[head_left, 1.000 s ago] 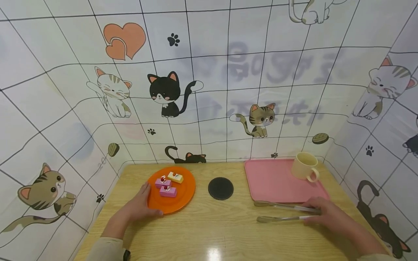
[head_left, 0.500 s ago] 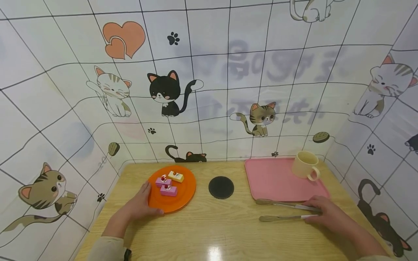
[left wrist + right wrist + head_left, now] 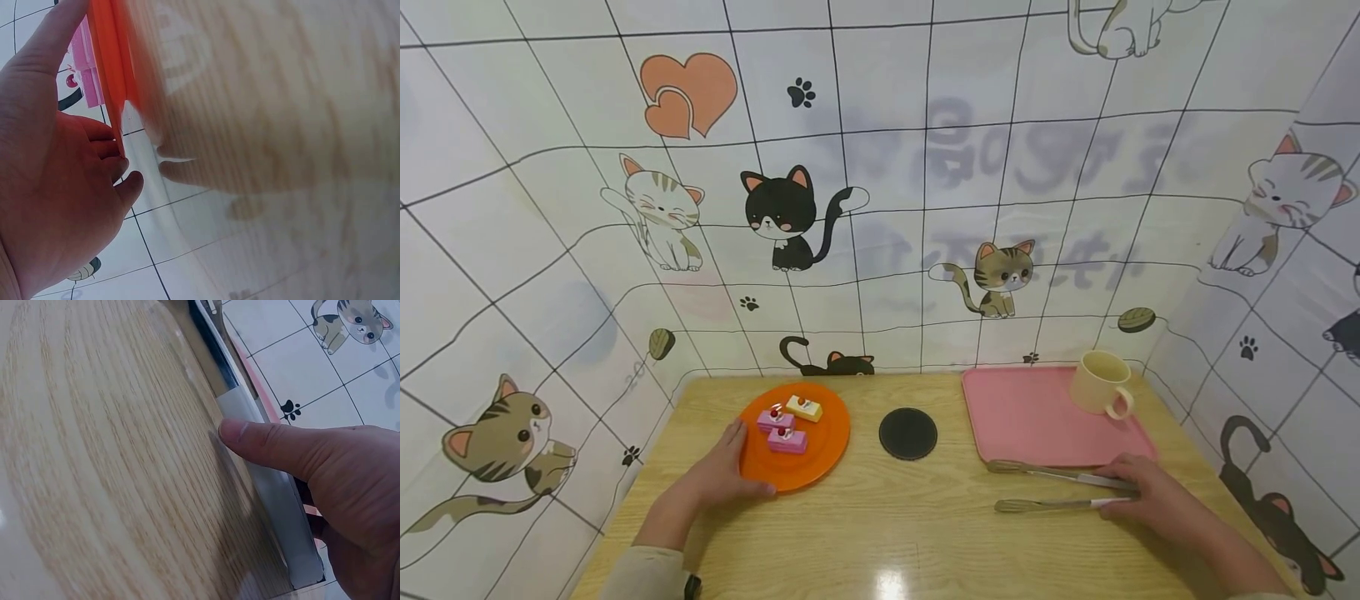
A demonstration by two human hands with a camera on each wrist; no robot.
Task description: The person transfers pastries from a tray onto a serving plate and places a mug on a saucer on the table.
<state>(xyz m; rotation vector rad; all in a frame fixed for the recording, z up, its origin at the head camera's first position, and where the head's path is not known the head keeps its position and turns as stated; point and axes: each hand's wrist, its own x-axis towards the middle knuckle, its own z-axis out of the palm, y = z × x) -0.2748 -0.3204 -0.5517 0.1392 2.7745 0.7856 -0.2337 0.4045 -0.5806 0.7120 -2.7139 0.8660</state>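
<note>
My left hand holds the left rim of the orange plate, thumb at the front and fingers along the side. On the plate lie two toy cake slices in pink and a yellow slice, each topped with a small fruit. In the left wrist view several fingertips touch the rim of the plate. Over on the right, my right hand grips the tongs by their white handles, the two arms spread apart and pointing left. The thumb presses one handle in the right wrist view.
A pink tray lies at the back right, just behind the tongs. On it stands a cream mug. A round black coaster sits between plate and tray. Tiled-print sheeting with cats encloses the wooden table.
The tongs have shifted very slightly to the right since the earliest frame. Both hands keep their places, and the plate has not moved.
</note>
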